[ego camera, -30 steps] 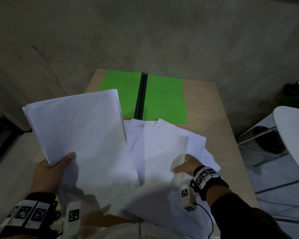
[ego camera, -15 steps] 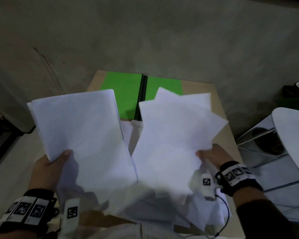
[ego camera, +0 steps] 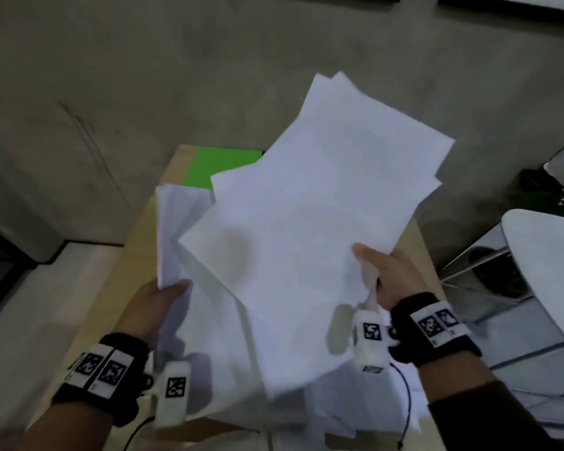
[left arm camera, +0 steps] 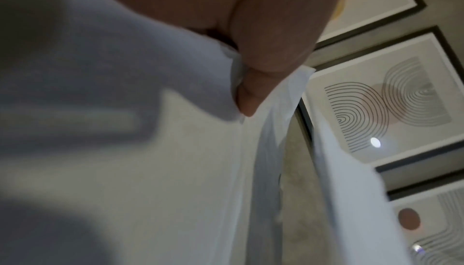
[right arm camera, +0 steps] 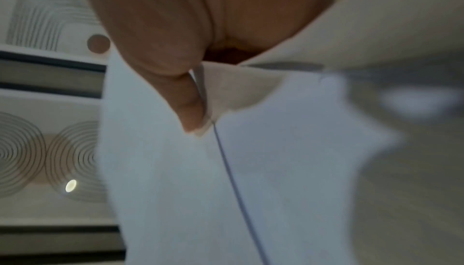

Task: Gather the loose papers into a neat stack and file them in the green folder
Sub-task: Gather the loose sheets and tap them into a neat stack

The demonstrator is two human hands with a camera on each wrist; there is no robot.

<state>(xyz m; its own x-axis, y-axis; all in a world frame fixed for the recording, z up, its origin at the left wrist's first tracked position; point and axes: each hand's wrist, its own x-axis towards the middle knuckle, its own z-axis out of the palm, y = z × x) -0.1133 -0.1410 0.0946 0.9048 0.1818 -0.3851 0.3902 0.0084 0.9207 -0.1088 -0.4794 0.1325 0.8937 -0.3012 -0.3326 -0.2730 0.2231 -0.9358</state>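
Gripping paper sheaves (ego camera: 313, 222), both hands (ego camera: 393, 276) have risen (hiding more green folder (ego camera: 222, 166)).

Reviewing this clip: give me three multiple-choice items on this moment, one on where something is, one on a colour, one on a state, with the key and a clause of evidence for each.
1. Where is the folder?
A. at the far end of the table, mostly hidden behind the raised papers
B. in the left hand
C. on the floor

2. What colour is the folder?
A. blue
B. green
C. red

3. What is the right hand doing?
A. resting flat on the table
B. hanging idle
C. holding a fanned bunch of white sheets in the air

Key:
1 A: only a corner of the folder shows on the table, beyond the sheets.
2 B: that corner is bright green.
3 C: the right hand grips the uneven bunch of sheets at its edge, thumb on top; the left hand holds a separate stack.
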